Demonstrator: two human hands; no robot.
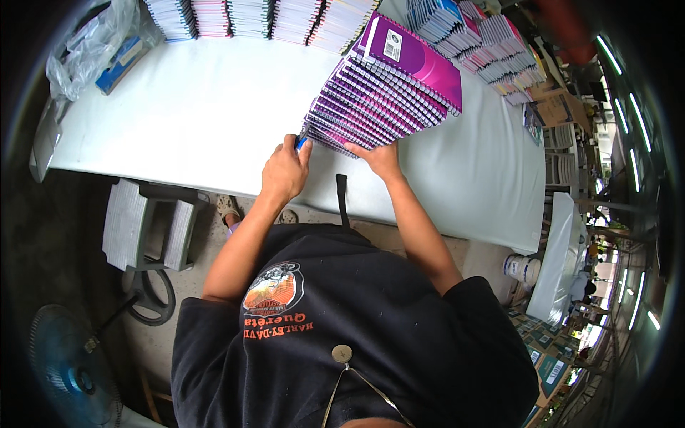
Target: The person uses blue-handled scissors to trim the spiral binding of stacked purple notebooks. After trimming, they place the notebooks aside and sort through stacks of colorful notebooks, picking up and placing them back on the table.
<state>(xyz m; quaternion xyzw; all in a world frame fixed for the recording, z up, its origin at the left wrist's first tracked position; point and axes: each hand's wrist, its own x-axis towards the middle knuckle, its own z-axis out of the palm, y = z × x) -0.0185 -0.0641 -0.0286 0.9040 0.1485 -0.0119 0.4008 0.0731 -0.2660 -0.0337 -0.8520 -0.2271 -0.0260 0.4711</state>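
A tall, fanned stack of purple spiral notebooks (414, 60) leans across the table in front of me, coils facing my way. My left hand (285, 170) is closed round small blue-handled pliers (302, 137), whose dark jaws touch the left end of the lower coils. At the stack's near lower edge, my right hand (384, 160) grips the bottom notebooks. Its thumb lies along the coils, and its other fingers are mostly hidden by the stack.
More spiral notebooks (250, 18) stand in rows along the table's far side, with further piles (492, 53) at far right. A plastic bag (89, 57) and blue box (120, 65) lie far left. Below are a grey step stool (128, 225), a fan (71, 360) and a white bucket (522, 268).
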